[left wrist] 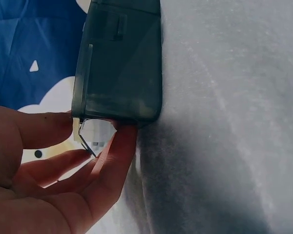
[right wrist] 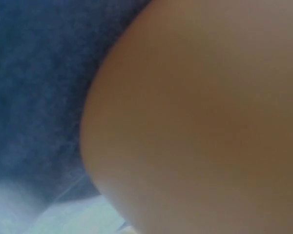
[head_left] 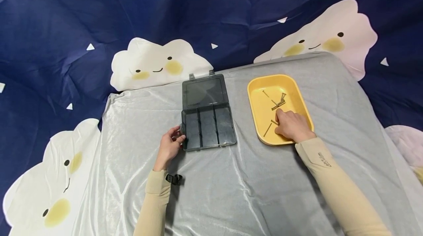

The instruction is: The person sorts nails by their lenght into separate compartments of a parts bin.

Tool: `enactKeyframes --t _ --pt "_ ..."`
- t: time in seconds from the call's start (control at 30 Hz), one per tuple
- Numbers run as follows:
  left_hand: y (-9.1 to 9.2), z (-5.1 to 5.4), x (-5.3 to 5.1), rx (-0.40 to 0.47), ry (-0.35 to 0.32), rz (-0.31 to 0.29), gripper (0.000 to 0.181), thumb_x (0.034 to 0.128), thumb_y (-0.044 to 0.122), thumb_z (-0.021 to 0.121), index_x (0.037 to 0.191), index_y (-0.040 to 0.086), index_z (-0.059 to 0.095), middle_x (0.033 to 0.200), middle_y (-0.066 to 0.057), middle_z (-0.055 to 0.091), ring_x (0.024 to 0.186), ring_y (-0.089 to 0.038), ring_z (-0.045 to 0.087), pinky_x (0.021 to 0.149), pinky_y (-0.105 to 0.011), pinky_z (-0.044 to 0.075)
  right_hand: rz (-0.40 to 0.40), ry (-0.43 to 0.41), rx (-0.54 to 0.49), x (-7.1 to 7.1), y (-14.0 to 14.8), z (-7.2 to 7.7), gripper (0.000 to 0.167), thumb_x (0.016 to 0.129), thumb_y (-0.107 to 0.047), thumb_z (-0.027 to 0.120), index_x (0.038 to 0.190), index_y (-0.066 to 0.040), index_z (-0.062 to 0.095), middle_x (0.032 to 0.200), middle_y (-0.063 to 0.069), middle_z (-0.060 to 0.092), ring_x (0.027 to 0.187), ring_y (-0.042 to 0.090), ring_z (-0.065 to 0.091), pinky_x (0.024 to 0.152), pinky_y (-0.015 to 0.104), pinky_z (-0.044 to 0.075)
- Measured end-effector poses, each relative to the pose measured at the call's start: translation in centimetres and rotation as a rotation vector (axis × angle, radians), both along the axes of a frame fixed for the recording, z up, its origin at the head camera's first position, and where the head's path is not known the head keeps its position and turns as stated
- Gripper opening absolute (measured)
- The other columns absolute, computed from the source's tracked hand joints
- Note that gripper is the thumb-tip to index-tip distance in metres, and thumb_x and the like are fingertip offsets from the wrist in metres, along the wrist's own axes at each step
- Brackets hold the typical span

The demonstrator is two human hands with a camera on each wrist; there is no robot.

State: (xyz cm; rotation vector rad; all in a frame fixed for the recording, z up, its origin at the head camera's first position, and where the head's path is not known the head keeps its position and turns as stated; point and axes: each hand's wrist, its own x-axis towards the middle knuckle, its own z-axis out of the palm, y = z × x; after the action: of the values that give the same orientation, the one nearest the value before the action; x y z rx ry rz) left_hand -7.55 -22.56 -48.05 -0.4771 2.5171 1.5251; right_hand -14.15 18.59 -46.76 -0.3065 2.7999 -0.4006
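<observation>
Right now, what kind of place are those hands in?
Probably a small work spot set up indoors, though the room itself doesn't show. Navy cloth printed with smiling clouds shows behind a spread-out grey cloth, where a yellow tray holds loose screws or nails.

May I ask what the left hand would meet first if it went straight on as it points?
The box, most likely: the left hand appears to touch its side, leaving no visible gap.
</observation>
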Motion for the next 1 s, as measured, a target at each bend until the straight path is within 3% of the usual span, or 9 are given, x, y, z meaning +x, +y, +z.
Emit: enactKeyframes --t 0.37,0.73,1.0 --pt "0.2 0.3 0.2 -0.013 0.009 0.003 0.046 0.0925 0.011 0.063 0.137 0.007 0.053 0.125 -0.018 0.060 0.104 -0.028 0.063 0.069 -0.027 0.052 -0.037 0.042 -0.039 0.1 0.2 0.0 0.023 0.071 -0.014 0.068 0.086 -0.011 0.052 0.077 0.010 0.058 0.067 0.028 0.053 0.053 0.034 0.034" --pt "0.1 0.0 0.1 -0.059 0.069 -0.082 0.048 0.0919 0.005 0.062 0.138 0.004 0.052 0.123 -0.023 0.063 0.096 -0.028 0.066 0.065 -0.025 0.052 -0.049 0.105 -0.143 0.0 0.3 0.5 0.019 0.069 -0.010 0.064 0.085 -0.009 0.053 0.075 0.008 0.056 0.067 0.027 0.052 0.055 0.033 0.035" --pt "0.1 -0.1 0.1 -0.029 0.063 -0.095 0.048 0.0922 0.007 0.062 0.139 0.004 0.051 0.123 -0.022 0.064 0.094 -0.026 0.066 0.065 -0.025 0.053 -0.047 0.160 -0.209 0.1 0.3 0.9 0.015 0.069 -0.008 0.061 0.081 -0.010 0.053 0.070 0.004 0.051 0.067 0.025 0.050 0.060 0.032 0.035"
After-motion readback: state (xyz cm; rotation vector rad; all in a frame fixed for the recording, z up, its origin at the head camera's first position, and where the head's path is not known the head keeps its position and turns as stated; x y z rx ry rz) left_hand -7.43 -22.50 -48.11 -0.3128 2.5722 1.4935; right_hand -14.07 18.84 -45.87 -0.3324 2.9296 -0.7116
